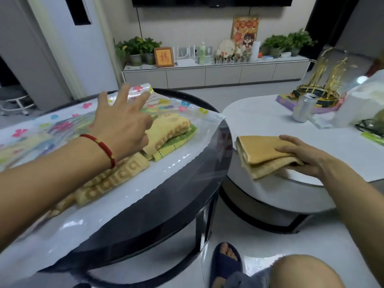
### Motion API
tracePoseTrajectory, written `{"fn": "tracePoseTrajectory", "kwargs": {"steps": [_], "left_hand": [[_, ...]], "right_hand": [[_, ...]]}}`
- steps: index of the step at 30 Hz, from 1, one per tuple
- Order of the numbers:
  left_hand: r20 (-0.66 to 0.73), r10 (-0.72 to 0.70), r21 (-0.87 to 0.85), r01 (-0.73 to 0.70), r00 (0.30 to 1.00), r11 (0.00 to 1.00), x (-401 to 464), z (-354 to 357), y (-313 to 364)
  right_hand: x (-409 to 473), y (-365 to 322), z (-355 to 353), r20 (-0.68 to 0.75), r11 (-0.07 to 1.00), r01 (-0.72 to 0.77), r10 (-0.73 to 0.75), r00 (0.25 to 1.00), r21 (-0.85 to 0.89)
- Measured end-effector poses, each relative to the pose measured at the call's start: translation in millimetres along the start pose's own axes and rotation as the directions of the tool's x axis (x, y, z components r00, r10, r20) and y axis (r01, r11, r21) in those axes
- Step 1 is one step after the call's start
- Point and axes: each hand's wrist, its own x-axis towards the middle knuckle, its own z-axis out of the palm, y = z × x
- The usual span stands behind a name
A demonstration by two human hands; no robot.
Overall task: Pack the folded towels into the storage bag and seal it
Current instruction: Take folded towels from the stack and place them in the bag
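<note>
Tan folded towel [268, 151], pinched in right hand [305, 157] at white table's [270, 113] near edge, lies right of storage bag [128, 104], over which left hand [122, 123] hovers, fingers spread.

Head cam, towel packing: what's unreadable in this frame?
- Storage bag mouth and seal: head view, hidden by the left hand and forearm; open or sealed, cannot tell.
- Bag's left end: cut off by the frame edge.
- Towel underside, held by the right hand: fold count hidden.
- Can label: too small.
</note>
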Motion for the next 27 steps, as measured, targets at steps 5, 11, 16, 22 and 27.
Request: {"fn": "tracePoseTrajectory", "kwargs": {"steps": [5,11,16,22,27], "left_hand": [[0.055,-0.155,0.075,0.151,0.986,0.986,-58,-11,-43],[0.124,-0.251,0.128,0.235,0.960,0.964,-91,-31,-94],[0.130,-0.242,0.120,0.227,0.961,0.966,-87,-59,-116],[0.104,-0.236,0.087,0.228,0.966,0.970,-83,-74,-115],[0.066,-0.152,-0.009,0.153,0.986,0.988,-101,-56,-105]], "right_hand": [[-94,-12,20,0.278,0.996,0.011,-0.034,0.960,0.085],[-158,-15,148,0.612,0.987,0.105,-0.009,0.791,-0.120],[-165,-20,306,0.689,0.982,0.177,-0.174,0.704,0.067],[-153,12,444,0.538,0.969,0.223,-0.244,0.807,0.106],[-151,31,439,0.550,0.804,0.566,-0.393,0.737,-0.184]]}}
